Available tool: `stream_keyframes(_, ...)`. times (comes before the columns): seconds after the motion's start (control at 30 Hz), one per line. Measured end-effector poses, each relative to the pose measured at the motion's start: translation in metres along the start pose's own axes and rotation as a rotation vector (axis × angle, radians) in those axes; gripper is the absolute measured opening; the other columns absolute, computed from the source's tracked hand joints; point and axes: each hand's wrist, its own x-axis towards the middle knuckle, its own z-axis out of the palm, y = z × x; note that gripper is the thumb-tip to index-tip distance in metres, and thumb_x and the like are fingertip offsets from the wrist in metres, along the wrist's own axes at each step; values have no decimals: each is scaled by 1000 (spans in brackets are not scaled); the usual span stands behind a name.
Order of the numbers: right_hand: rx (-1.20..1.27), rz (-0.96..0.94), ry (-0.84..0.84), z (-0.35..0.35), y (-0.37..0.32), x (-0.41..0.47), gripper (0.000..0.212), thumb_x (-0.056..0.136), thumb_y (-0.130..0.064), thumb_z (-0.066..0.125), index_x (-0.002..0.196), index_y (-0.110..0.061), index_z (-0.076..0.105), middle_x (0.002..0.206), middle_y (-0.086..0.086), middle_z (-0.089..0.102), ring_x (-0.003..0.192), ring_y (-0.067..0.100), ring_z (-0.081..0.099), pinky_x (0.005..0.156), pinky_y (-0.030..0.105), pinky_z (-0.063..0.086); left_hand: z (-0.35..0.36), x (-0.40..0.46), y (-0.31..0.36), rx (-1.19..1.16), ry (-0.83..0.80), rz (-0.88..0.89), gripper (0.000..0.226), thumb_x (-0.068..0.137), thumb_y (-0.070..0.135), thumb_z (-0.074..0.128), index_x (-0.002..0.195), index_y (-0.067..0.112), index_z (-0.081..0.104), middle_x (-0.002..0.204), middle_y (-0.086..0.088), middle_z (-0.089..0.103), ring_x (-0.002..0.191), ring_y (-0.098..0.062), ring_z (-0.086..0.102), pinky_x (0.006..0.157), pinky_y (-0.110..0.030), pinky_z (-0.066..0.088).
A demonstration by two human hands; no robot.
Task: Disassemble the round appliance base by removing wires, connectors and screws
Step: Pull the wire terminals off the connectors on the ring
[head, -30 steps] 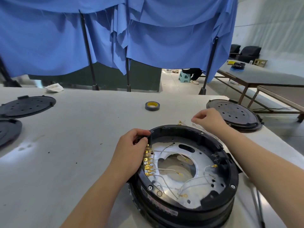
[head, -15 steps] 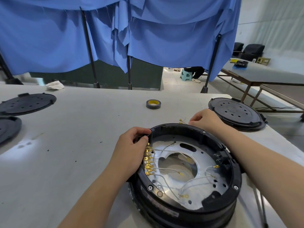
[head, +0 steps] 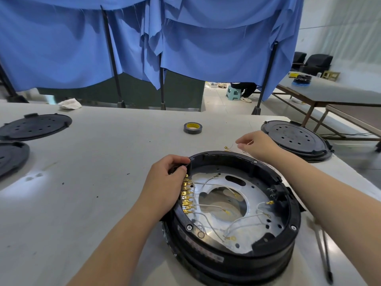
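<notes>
One round appliance base sits near your edge of the table, open side up, white wires inside and a row of brass connectors along its left inner wall. Three loose black covers: two far left, one far right. One tape roll mid-table. Your left hand grips the base's left rim, fingers curled over the edge. Your right hand is beyond the far rim, fingertips pinching a thin wire with a brass terminal.
</notes>
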Motion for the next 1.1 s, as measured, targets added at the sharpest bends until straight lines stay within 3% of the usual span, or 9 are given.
stream_keyframes(0.17,57,-135,39,-19,-42,-23,13,91,-18,62,93,-25,72,91,-8,70,75,1,58,65,13,42,0,-1,2,1,4,-8,26,94,9,55,90,32,67,95,12,70,86,-2,64,62,-6,44)
stream_keyframes(0.33,80,-310,-5,-20,-98,-73,15,90,-21,61,94,-30,73,89,-18,68,80,-3,60,66,5,42,1,0,3,-27,10,-28,27,93,6,55,89,29,67,91,9,71,81,-5,65,62,-8,46)
stream_keyframes(0.53,148,-425,-180,11,-132,-137,11,86,-21,64,87,-23,75,82,-12,70,80,0,63,77,21,52,2,0,3,-41,-1,-12,25,90,1,54,93,21,69,98,-2,73,96,-19,67,90,-38,53)
stream_keyframes(0.63,109,-403,-275,12,-136,-146,9,84,-25,65,85,-21,73,78,-11,69,77,0,62,73,22,52,2,0,3,-39,7,-11,27,89,0,53,90,23,69,98,-4,72,96,-21,67,93,-43,52)
stream_keyframes(0.83,112,-399,-296,7,-142,-147,5,80,-25,67,79,-21,70,75,-8,69,71,5,63,69,25,53,2,2,2,-48,8,-5,26,88,0,54,92,21,69,98,-5,72,95,-22,67,92,-45,52)
stream_keyframes(1.1,178,-432,-233,23,-132,-155,6,75,-25,73,81,-25,75,78,-7,69,76,8,63,75,39,53,4,1,3,-47,13,23,28,90,0,52,89,24,67,97,2,71,92,-12,65,83,-23,49)
